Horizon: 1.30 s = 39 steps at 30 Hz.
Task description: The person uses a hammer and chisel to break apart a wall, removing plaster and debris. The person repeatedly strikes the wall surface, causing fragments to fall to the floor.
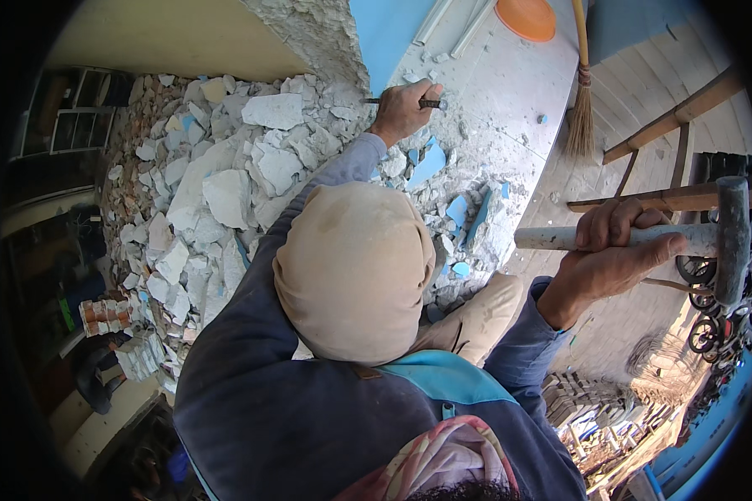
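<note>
My left hand (403, 110) grips a dark metal chisel (429, 103), which lies level with its point at the broken edge of a blue-painted plaster wall (384, 37). My right hand (614, 255) is closed round the pale handle of a hammer, whose worn metal head (731, 242) is out to the right, away from the chisel. Broken grey and white rubble (226, 196) is heaped below and left of my left hand, with blue-painted fragments (428, 163) just below it. My knee (347, 259) in beige cloth fills the middle of the view.
An orange basin (526, 17), white strips (430, 21) and a straw broom (578, 125) are at the upper right. Wooden rails (652, 125) run along the right, with parked two-wheelers (702, 334) beyond. Stacked bricks (104, 316) and part of another person (100, 376) are at the lower left.
</note>
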{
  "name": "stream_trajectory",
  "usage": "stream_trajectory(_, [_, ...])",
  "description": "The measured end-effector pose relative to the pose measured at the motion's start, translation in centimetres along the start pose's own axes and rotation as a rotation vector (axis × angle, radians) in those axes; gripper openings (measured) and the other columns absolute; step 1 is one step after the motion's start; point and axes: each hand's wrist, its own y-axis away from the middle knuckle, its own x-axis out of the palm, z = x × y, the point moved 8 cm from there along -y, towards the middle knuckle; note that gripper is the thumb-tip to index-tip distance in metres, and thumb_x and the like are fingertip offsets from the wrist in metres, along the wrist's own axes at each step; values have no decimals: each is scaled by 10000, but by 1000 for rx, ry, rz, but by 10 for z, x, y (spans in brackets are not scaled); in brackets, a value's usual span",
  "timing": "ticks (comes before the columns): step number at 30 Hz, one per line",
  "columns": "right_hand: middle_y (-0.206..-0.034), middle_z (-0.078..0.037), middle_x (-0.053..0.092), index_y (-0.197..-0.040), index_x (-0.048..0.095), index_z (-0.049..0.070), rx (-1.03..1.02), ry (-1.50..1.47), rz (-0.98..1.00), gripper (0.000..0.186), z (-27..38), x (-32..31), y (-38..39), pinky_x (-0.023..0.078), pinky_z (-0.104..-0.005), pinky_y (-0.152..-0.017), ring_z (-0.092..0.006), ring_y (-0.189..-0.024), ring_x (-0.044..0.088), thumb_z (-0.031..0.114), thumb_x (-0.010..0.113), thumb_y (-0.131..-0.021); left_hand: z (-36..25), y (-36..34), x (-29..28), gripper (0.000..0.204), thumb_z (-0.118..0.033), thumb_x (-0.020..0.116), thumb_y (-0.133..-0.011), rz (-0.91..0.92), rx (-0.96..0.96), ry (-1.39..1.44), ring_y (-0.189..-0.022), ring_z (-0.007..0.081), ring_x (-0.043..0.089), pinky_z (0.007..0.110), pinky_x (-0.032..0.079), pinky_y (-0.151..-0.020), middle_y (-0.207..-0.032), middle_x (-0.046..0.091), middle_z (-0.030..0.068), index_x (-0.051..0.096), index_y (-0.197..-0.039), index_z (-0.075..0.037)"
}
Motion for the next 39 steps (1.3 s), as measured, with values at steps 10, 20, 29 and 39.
stream_trajectory(10, [-617,12,494,-889,551,79,562,428,621,528,-166,2,80,334,-274,-431,-58,-487,434,564,510,-1092,-5,4,9,397,-356,573,-1090,71,2,15,-639,445,609,522,444,-587,-680,593,215,573,-842,-46])
stream_trajectory(20, [-577,28,369,-853,416,104,25,-175,-46,604,-66,37,32,301,-251,-351,-61,-438,351,670,496,-1051,9,2,17,399,-361,579,-1086,101,-41,-1,-656,456,597,517,445,-606,-693,598,217,578,-859,-33])
stream_trajectory(29, [-617,45,411,-852,452,117,611,209,489,514,-148,-13,54,272,-241,-386,-44,-455,371,569,507,-1090,7,-3,13,339,-327,584,-1084,115,-20,-13,-688,462,628,527,464,-608,-723,630,227,598,-896,-45])
stream_trajectory(39, [-615,11,457,-858,472,107,-22,351,239,504,-97,78,78,351,-267,-389,-78,-465,438,555,553,-1074,9,0,16,366,-352,570,-1083,64,-13,-2,-707,474,630,535,470,-616,-726,639,220,599,-877,-52])
